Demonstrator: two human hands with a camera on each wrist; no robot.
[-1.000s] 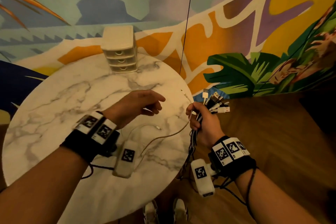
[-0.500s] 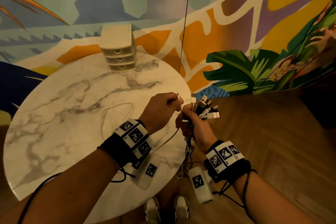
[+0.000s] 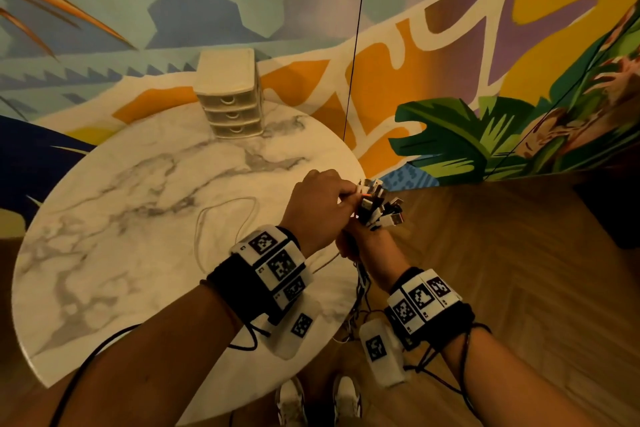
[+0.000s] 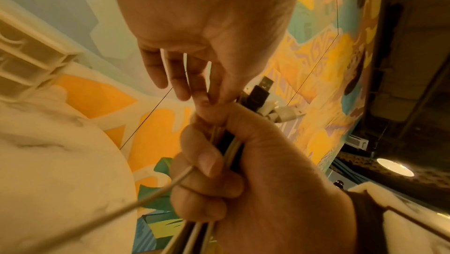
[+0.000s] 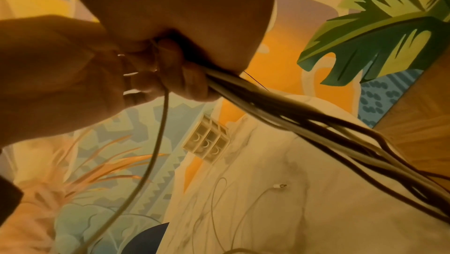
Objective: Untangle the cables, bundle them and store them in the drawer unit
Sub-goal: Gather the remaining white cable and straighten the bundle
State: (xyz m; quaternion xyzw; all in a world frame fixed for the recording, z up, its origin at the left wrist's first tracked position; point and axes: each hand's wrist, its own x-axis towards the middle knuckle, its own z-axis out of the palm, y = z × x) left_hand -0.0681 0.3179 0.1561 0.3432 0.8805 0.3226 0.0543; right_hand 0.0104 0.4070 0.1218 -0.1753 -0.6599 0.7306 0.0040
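Observation:
My right hand grips a bundle of black and white cables in a fist just off the table's right edge. Their USB plugs fan out above the fist, and the rest hangs toward the floor. My left hand reaches across and pinches the end of a thin white cable against the top of the bundle. That cable runs back in a loop on the marble table. The beige three-drawer unit stands at the table's far edge with all its drawers closed.
The small plug of a loose cable end lies on the tabletop. A painted wall runs behind the table, with a thin black cord hanging down it. Wooden floor lies to the right, and my shoes show below.
My left hand picked up the thin cable's end from the table and carried it right to the plugs in my right hand. The right hand has held the bundle throughout.

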